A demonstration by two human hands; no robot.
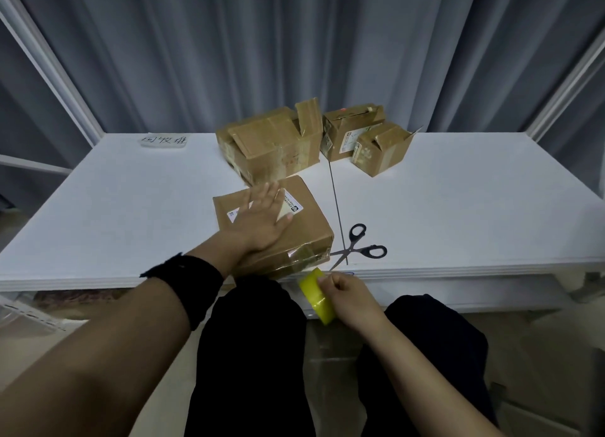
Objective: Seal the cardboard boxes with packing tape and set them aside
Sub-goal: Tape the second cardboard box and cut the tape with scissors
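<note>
while under flat left fingers (pixel 265 195), brown labelled box (pixel 311 228); yellow tape (pixel 315 293) in right fingers (pixel 328 281)

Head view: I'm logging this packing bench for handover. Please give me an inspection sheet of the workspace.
Surface: white table, near box at its front edge.
Job's things: yellow tape roll; big box, middle box and small box at the back, flaps partly up.
Clutter: scissors, open, right of the near box; handwritten label, back left.
Hands: left hand flat on the near box; right hand grips the tape roll by the table's front edge.
Cables: nothing seen; a thin dark line crosses the table.
Surroundings: grey curtain behind.
</note>
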